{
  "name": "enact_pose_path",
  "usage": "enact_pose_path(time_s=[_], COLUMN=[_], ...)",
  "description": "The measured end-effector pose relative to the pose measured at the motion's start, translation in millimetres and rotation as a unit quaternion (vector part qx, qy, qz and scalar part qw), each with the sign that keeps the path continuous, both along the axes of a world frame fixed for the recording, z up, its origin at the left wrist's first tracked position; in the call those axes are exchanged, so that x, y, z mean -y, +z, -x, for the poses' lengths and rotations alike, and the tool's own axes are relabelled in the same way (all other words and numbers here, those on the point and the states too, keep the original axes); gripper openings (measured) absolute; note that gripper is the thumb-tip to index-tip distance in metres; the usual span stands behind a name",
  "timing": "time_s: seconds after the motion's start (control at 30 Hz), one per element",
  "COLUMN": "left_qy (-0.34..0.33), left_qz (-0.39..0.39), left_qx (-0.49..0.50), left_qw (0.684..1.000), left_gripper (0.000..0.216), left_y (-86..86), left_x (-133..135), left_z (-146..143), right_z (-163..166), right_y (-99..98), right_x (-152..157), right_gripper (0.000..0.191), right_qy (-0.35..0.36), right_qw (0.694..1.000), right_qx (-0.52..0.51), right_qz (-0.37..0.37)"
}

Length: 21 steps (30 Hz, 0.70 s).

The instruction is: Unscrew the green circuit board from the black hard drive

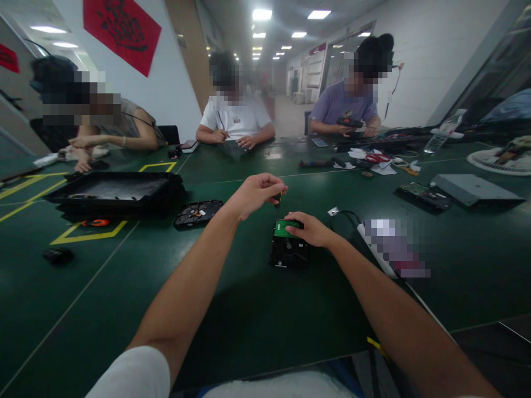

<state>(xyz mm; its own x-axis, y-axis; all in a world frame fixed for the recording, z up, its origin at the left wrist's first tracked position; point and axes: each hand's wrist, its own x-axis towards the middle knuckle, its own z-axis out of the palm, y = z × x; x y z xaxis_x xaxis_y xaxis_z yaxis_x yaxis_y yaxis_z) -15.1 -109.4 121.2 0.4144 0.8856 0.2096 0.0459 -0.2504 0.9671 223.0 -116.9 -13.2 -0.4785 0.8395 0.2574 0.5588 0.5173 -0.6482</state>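
A black hard drive [288,251] with a green circuit board [286,226] at its far end lies on the dark green table [257,309] in front of me. My right hand [309,228] rests on the drive's far end, fingers curled over the green board. My left hand [255,193] hovers above and just left of the drive, fingers pinched on a small dark object [277,198] that I cannot name.
A black tray [116,190] and an opened drive casing [197,213] lie to the left. A power strip [381,243] with cable lies right, a grey box [473,189] beyond it. Three other people sit at the far side amid tools.
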Motion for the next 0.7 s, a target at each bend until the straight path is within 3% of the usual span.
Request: enact_pose_path(time_s=[0.17, 0.53, 0.7], left_qy=[-0.013, 0.009, -0.011], left_qz=[0.046, -0.022, 0.0], left_qx=[0.035, -0.028, -0.013], left_qw=[0.998, 0.999, 1.0], left_gripper=[0.021, 0.03, 0.025], left_y=[-0.7, -6.4, -3.8], left_x=[0.4, -4.9, -2.7], left_z=[-1.0, 3.5, 2.8], right_z=[-0.2, -0.4, -0.6], right_y=[1.0, -1.8, -2.2], right_x=[0.7, -2.1, -1.9], right_gripper=[0.039, 0.039, 0.039], right_qy=[-0.003, 0.008, 0.002], right_qw=[1.0, 1.0, 1.0], right_qx=[0.013, 0.017, 0.017], right_qz=[0.0, -0.008, -0.01])
